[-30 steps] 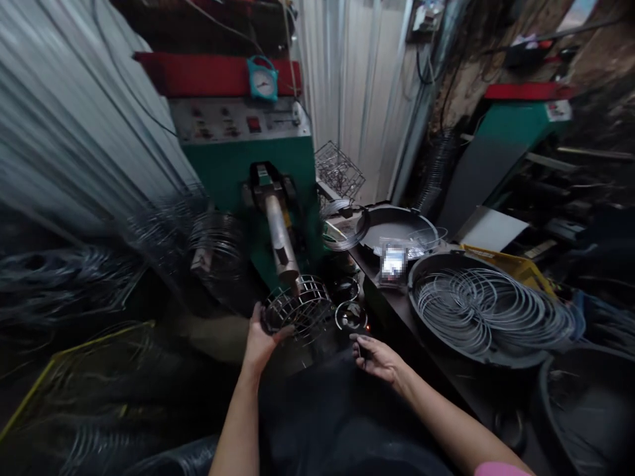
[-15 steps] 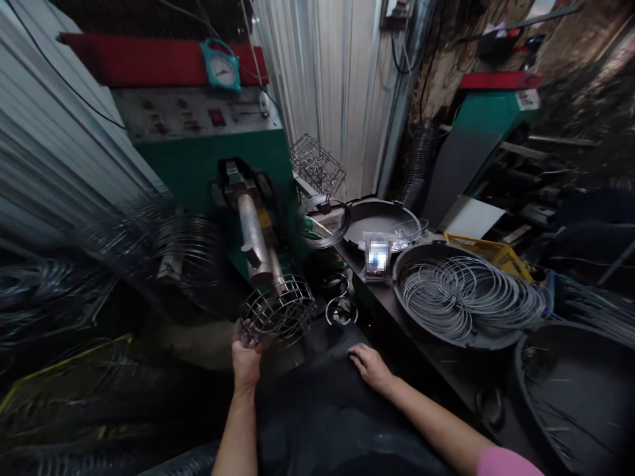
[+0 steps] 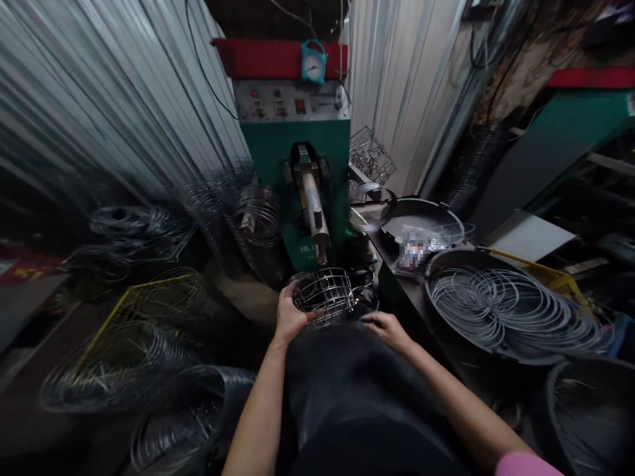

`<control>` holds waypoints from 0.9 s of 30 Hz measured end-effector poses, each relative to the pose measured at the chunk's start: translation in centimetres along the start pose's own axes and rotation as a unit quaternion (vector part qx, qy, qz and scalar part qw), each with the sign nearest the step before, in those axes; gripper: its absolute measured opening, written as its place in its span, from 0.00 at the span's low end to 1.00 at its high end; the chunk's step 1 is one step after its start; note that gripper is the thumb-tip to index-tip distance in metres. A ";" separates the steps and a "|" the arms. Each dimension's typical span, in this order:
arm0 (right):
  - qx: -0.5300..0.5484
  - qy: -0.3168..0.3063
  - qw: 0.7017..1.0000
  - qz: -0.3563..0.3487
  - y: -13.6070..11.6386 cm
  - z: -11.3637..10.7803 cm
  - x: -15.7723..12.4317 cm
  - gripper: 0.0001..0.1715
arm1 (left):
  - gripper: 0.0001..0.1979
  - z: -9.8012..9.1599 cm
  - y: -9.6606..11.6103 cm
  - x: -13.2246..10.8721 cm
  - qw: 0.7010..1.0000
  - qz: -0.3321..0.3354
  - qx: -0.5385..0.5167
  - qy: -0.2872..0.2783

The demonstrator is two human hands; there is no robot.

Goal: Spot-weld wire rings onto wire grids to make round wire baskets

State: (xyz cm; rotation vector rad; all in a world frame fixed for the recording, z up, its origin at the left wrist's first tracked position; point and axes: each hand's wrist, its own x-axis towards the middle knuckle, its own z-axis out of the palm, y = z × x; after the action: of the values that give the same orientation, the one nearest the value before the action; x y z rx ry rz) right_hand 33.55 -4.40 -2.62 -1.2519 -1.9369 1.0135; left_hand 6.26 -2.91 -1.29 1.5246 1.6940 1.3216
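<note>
My left hand [image 3: 292, 318] is closed on the rim of a round wire basket [image 3: 331, 292], with the thumb along its near side. The basket is made of crossed metal wires and sits just below the tip of a machine's metal arm [image 3: 313, 205]. Whether the two touch I cannot tell. To the right of the basket, my right hand [image 3: 391, 330] hovers by the dark apron [image 3: 357, 396]. Its fingers point left, slightly bent and a little apart, and I see nothing in them.
The green machine [image 3: 262, 152] carries a teal dial clock [image 3: 313, 63]. On the right, a black tray [image 3: 446, 337] holds many wire rings [image 3: 496, 304], with another black tray [image 3: 560, 423] nearer. Wire coils [image 3: 198, 410] and a yellow-edged crate [image 3: 106, 320] lie at the left.
My view has turned left, so the machine appears further right. The basket has come away from around the arm's end, towards me. My right hand is now closer to the basket.
</note>
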 end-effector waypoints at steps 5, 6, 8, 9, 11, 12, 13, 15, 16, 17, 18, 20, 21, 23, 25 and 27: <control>-0.137 -0.090 0.986 -0.009 -7.5 -2.1 4.5 0.14 | 0.47 0.2 3.5 0.0 0.975 0.063 0.206 -0.057; -0.173 -0.098 0.980 -0.003 -8.3 -2.1 5.3 0.14 | 0.46 0.3 4.1 0.0 0.970 0.065 0.227 -0.064; -0.224 -0.099 0.970 0.006 -9.4 -1.8 6.5 0.13 | 0.46 0.5 5.0 0.0 0.962 0.068 0.253 -0.074; -0.239 -0.093 0.967 0.009 -9.6 -1.4 6.9 0.13 | 0.45 0.6 5.3 0.0 0.960 0.070 0.260 -0.077; -0.258 -0.066 0.964 0.014 -9.8 -0.4 7.1 0.11 | 0.45 0.7 5.7 -0.1 0.956 0.075 0.273 -0.079; -0.265 -0.048 0.963 0.014 -9.8 0.2 7.0 0.11 | 0.44 0.7 5.8 -0.1 0.954 0.078 0.278 -0.080; -0.271 -0.029 0.962 0.011 -9.6 0.7 6.9 0.11 | 0.44 0.8 5.8 -0.1 0.953 0.080 0.282 -0.081; -0.269 -0.006 0.963 -0.007 -9.1 1.5 6.5 0.11 | 0.43 0.8 5.8 -0.1 0.951 0.082 0.284 -0.086; -0.258 -0.004 0.966 -0.022 -8.8 1.8 6.3 0.12 | 0.42 0.8 5.7 -0.1 0.952 0.083 0.282 -0.089; -0.242 -0.009 0.969 -0.039 -8.5 2.0 6.2 0.12 | 0.42 0.8 5.6 -0.1 0.952 0.083 0.279 -0.091; -0.222 -0.019 0.973 -0.057 -8.2 2.0 6.1 0.12 | 0.42 0.8 5.5 -0.1 0.953 0.083 0.276 -0.093; -0.184 -0.046 0.978 -0.090 -7.7 1.8 6.0 0.13 | 0.43 0.8 5.2 0.0 0.954 0.080 0.271 -0.096; -0.173 -0.060 0.978 -0.105 -7.5 1.6 6.0 0.13 | 0.43 0.7 5.1 0.1 0.955 0.076 0.270 -0.098; -0.162 -0.091 0.974 -0.130 -7.3 1.1 6.1 0.13 | 0.44 0.7 4.9 0.2 0.957 0.065 0.264 -0.103; -0.157 -0.118 0.968 -0.154 -7.3 0.5 6.2 0.13 | 0.44 0.6 4.8 0.4 0.961 0.056 0.252 -0.103; -0.152 -0.133 0.965 -0.169 -7.4 0.1 6.4 0.16 | 0.44 0.5 4.7 0.6 0.964 0.052 0.240 -0.101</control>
State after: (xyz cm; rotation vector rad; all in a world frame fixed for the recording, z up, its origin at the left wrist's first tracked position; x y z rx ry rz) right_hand 27.75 -0.39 4.23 -0.9229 -2.4845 0.7571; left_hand 8.71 -2.67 2.83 1.9638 1.9078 0.7925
